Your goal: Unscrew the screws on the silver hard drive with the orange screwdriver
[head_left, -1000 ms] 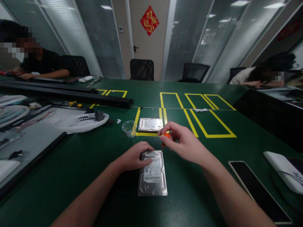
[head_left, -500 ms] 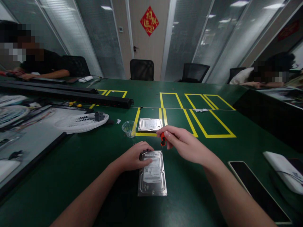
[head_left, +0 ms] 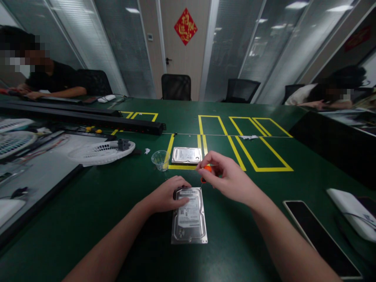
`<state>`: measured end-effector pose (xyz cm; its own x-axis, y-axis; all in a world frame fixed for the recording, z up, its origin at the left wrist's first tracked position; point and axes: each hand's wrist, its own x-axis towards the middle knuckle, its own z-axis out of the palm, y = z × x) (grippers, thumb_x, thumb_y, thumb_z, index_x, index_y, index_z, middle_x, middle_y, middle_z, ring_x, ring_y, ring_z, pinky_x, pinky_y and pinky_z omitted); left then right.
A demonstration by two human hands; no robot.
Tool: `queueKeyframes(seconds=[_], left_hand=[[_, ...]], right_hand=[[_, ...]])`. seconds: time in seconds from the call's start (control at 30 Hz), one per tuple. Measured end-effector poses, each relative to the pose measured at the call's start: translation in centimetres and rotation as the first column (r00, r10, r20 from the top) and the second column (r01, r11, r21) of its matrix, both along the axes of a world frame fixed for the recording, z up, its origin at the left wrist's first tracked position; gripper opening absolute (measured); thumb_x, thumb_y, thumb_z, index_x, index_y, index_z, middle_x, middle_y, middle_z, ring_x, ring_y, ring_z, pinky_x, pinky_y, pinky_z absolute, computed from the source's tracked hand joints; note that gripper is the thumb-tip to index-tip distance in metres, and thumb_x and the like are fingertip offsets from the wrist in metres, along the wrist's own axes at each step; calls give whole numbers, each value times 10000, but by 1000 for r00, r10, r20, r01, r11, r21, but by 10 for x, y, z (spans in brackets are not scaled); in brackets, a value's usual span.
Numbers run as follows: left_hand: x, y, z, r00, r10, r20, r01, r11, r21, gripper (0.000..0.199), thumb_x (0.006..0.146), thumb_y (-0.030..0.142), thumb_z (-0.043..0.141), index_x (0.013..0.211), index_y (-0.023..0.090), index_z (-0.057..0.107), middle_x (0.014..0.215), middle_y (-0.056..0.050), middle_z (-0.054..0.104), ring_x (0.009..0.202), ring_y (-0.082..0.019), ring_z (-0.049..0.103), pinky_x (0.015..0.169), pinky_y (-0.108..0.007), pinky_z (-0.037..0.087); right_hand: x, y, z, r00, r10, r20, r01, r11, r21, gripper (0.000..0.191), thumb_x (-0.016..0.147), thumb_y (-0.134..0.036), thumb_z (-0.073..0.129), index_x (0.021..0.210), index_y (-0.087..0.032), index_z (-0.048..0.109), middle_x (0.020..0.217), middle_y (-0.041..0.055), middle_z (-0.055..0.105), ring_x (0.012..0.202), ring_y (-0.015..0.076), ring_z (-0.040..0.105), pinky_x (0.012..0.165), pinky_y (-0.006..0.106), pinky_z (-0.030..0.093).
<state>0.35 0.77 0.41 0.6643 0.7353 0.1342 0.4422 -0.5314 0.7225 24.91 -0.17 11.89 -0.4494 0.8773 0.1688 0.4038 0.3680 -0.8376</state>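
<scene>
On the near middle of the green table (head_left: 235, 243), holding the nearer hard drive (head_left: 190, 234) flat, printed face up, one short end pointing toward the body. Clasping its far left edge in the left hand (head_left: 169, 196), laying the thumb across the printed face. Gripping an orange-and-black screwdriver (head_left: 207, 169) between thumb and fingers of the right hand (head_left: 226, 176), aiming down at the drive's far right corner; hiding the exact contact of so small a tip. Wrapping higher round the handle again, after baring more of it half a second ago; so probably turning in short strokes and resetting the grip, working at one spot rather than moving on. Keeping the drive in the same place meanwhile, apparently bracing it well against twisting.

Counting outward: two hard drives in all, including the farther hard drive (head_left: 186, 155), lying flat inside a yellow tape outline (head_left: 182, 167) beyond the hands; one screwdriver; one clear cup (head_left: 160, 159), standing by the outline's near left corner; one phone (head_left: 321, 237), lying beside the right forearm; two co-workers, sitting well apart, showing one forearm (head_left: 67, 92) at far left and one pale sleeve (head_left: 301, 94) at far right.
</scene>
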Motion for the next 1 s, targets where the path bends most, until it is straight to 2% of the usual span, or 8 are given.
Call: queueKeyframes(seconds=[0.1,0.2,0.4,0.53,0.67,0.83,1.0], left_hand=[[0,1,-1,1000,3,7,-3,1000,5,341,886,286,713,1217,234,648,1160,-59,639,1072,-234,602,940,-370,499],[0,1,-1,1000,-1,8,1,1000,6,345,885,283,715,1219,235,647,1157,-56,642,1069,-233,604,944,-370,497],[0,0,-2,1000,0,-5,0,1000,7,337,881,280,715,1209,233,652,1150,-59,647,1062,-237,605,934,-371,497],[0,1,-3,1000,0,1,0,1000,8,339,885,285,711,1215,235,650,1156,-63,645,1079,-241,603,951,-378,494],[0,1,-2,1000,5,1,-5,1000,5,347,886,297,711,1221,234,650,1160,-64,644,1084,-242,605,959,-380,496],[0,0,0,1000,5,-7,-5,1000,5,344,886,289,710,1219,229,650,1157,-63,644,1076,-237,608,953,-374,502],[0,0,0,1000,3,-1,-3,1000,5,343,883,288,706,1216,229,652,1163,-68,647,1080,-245,608,956,-384,500]], right_hand=[[0,0,2,1000,17,16,-17,1000,13,97,987,-304,612,999,-212,640,856,12,665,685,137,567,596,293,411],[1,1,1,998,47,37,-46,998,-33,164,1015,-349,574,1011,-215,668,884,19,673,697,140,595,609,288,433],[2,2,0,997,70,36,-66,994,-88,284,1083,-344,403,1158,-225,649,863,22,673,705,147,636,671,305,477],[2,2,-1,998,57,19,-55,996,-73,199,1045,-351,511,1107,-219,646,863,24,680,750,160,644,685,307,479],[0,2,-2,998,53,19,-52,996,-66,167,988,-364,621,1056,-212,638,881,27,697,727,157,624,629,299,449],[-1,0,-2,999,47,-8,-47,997,-69,139,982,-333,624,1030,-203,614,854,18,685,653,134,580,579,291,414],[-1,0,-1,998,61,-9,-61,997,-37,140,1011,-327,572,1041,-210,642,910,30,685,690,140,588,592,283,428]])
